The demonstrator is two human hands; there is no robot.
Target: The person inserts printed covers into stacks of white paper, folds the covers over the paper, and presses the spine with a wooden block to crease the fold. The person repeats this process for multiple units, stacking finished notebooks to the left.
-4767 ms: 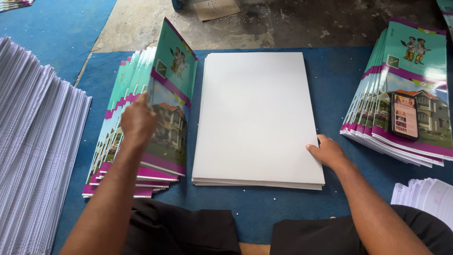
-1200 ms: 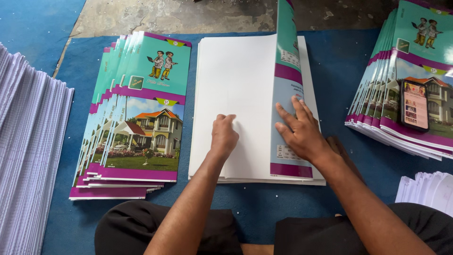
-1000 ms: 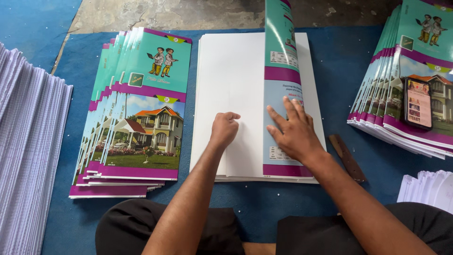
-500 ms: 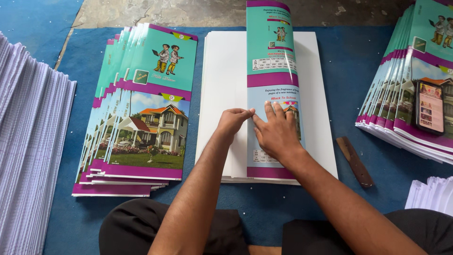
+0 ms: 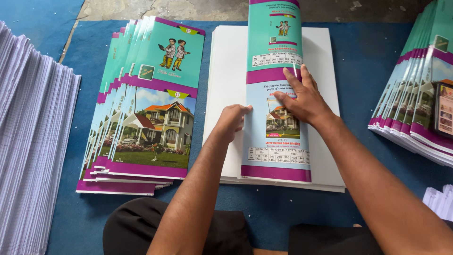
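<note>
Pressing flat, the right hand [image 5: 302, 97] spreads open fingers on a glossy teal-and-purple cover [image 5: 276, 118] atop the matte white paper stack [image 5: 226, 85]. The left hand [image 5: 233, 123], curled, pinches its left edge. Fanned covers [image 5: 151, 108] lie at nine o'clock.

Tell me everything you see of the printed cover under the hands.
The printed cover is a glossy sheet, teal on top, a house picture below, with purple bands. It lies lengthwise on the white sheet stack, its far end curling upward. The right hand presses flat on its middle; the left hand grips its left edge.
</note>
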